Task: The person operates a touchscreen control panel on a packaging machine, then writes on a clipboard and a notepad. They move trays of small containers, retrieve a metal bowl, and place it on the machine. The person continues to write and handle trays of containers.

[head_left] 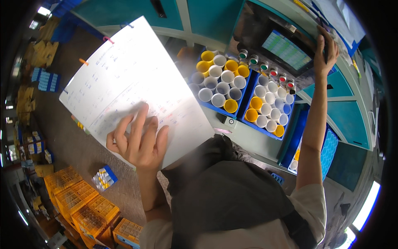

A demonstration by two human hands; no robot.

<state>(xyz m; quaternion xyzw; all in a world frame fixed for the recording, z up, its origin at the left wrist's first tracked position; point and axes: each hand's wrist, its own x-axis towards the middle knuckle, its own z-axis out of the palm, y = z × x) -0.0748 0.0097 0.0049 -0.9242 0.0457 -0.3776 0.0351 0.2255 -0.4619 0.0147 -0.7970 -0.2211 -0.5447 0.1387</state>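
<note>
Item: one ring-bound notebook [132, 62], white pages, laid out left of the trays, its lower right corner by the near edge of the tabletop [252, 136]; what bears its weight we cannot tell. Left hand [143, 145]: over the page's lower part, fingers spread and slightly curled, grip slack, nothing clasped; contact with the paper we cannot confirm. Right hand [325, 56]: raised to the top rim of the console beside the screen [287, 49]; how far this grip is closed, and on what, we cannot tell. Progress, in our judgement: record-keeping partway; handwriting fills upper and middle rows, while a lower band looks unwritten, leaving room for entries. Two blue trays, the left tray [247, 88] and right tray [266, 133], standing side by side behind the tabletop's near edge, below the button row [264, 66]; both look well stocked with white and yellow tubes [231, 106].
</note>
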